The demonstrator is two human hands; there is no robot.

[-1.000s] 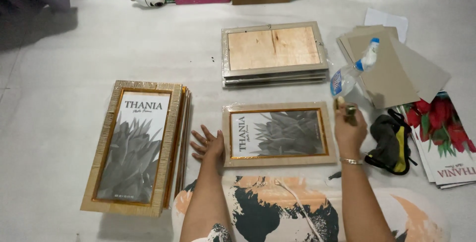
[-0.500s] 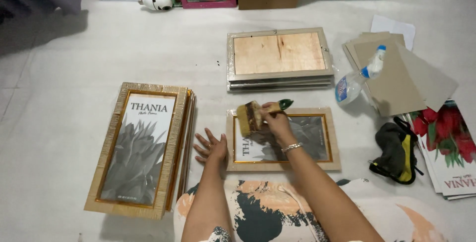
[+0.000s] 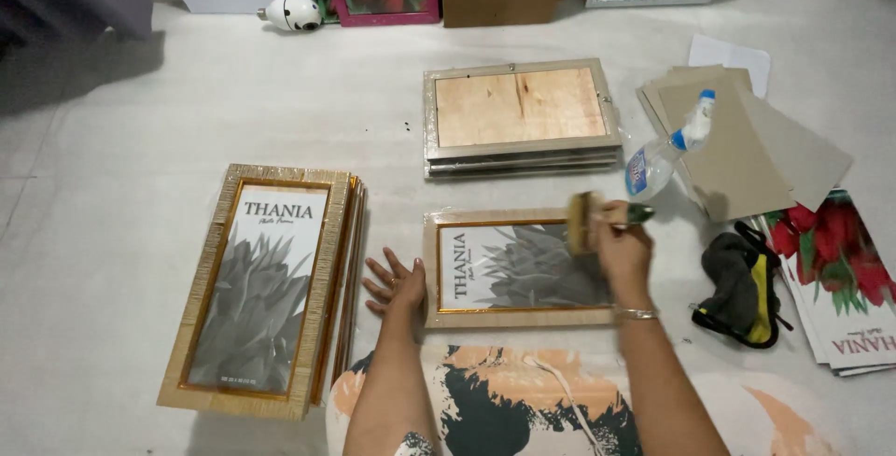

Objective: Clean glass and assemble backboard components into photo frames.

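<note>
The floor [image 3: 140, 120] is pale grey and carries all items. At near left lies a stack of gold-edged picture frames [image 3: 257, 288], face up, the top one showing a grey leaf print. At far centre lies a second stack of frames [image 3: 519, 115], face down, with the wooden backing board of the top frame showing. At far right, a pile of grey card sheets [image 3: 747, 148] lies fanned out, and near right of it lies a pile of red flower prints [image 3: 840, 279], partly cut off by the picture edge.

The single frame [image 3: 518, 269] lies face up at near centre, between the two hands and just right of the gold-edged stack without touching it. It holds a grey leaf print.

A dark cloth with yellow trim [image 3: 742, 288] lies right of the single frame, apart from it. A clear spray bottle [image 3: 667, 153] with a blue and white nozzle lies tilted against the card sheets.

The left hand [image 3: 399, 283] is released, fingers spread flat on the floor, its palm against the left edge of the single frame. The right hand [image 3: 621, 246] is clenched around the handle of a brush [image 3: 588, 221], whose bristles are at the frame's far right glass area.
</note>
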